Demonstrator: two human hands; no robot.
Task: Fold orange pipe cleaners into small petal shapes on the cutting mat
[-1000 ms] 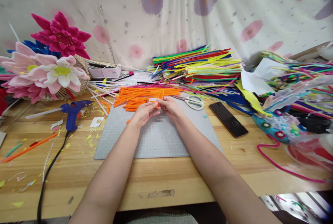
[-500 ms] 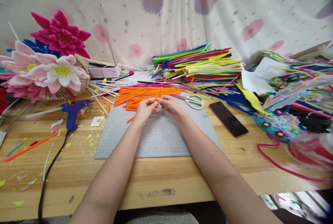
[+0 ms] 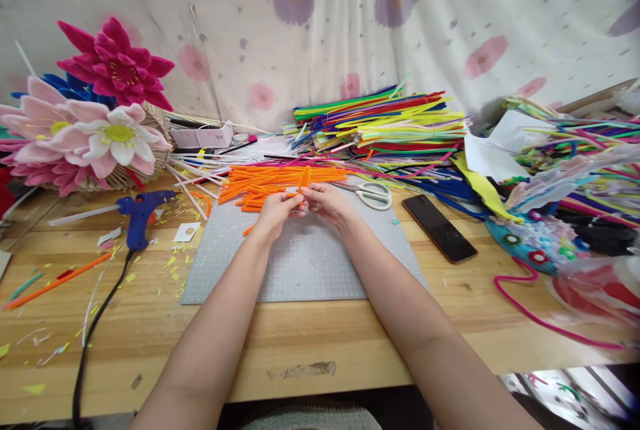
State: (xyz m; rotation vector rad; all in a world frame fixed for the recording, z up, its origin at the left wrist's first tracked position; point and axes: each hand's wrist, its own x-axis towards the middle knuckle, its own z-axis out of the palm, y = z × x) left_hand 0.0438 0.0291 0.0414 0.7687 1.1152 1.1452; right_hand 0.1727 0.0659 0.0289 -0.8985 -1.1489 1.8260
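Note:
Over the grey cutting mat (image 3: 310,277), my left hand (image 3: 278,214) and my right hand (image 3: 324,202) meet, their fingertips touching. Both pinch the lower end of an orange pipe cleaner (image 3: 305,179), whose upper part stands up above the fingers as a narrow petal-like shape. The pinched end itself is hidden by my fingers. Just behind my hands lies a pile of orange pipe cleaners (image 3: 260,183) on the mat's far edge. A pair of scissors (image 3: 375,195) with pale handles rests right of my right hand.
On the left lie a blue glue gun (image 3: 143,213) with a black cord and yellow scraps. Fuzzy flowers (image 3: 117,137) stand behind it. Bundles of coloured pipe cleaners (image 3: 385,120) line the back. A phone (image 3: 439,228) lies right of the mat, near a blue decorated item (image 3: 533,243).
The orange petal shape has turned slightly more upright between my fingers, and its visible face looks a little wider. Both hands stay in nearly the same place.

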